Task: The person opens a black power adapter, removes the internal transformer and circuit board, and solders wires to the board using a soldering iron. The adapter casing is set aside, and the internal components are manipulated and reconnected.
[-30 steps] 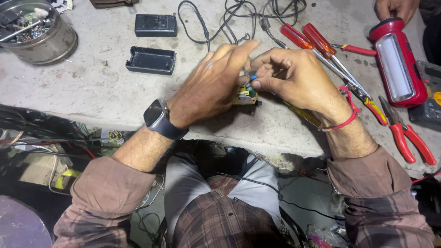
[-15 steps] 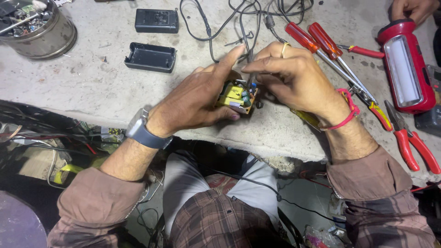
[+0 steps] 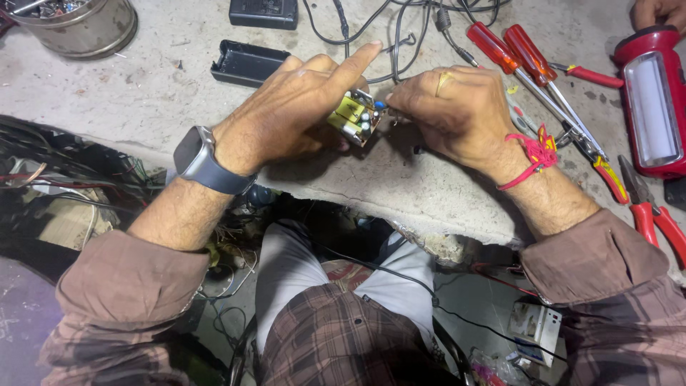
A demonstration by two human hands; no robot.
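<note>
A small circuit board (image 3: 352,118) with yellow parts sits just above the tabletop (image 3: 143,100), near its broken front edge, between both hands. The left hand (image 3: 293,114) has its grip closed around the board from 9 o'clock, index finger stretched straight out. The right hand (image 3: 450,107), at 3 o'clock, pinches the board's edge. At 10 o'clock lies an open black casing (image 3: 246,63); at 2 o'clock, red-handled screwdrivers (image 3: 514,50).
</note>
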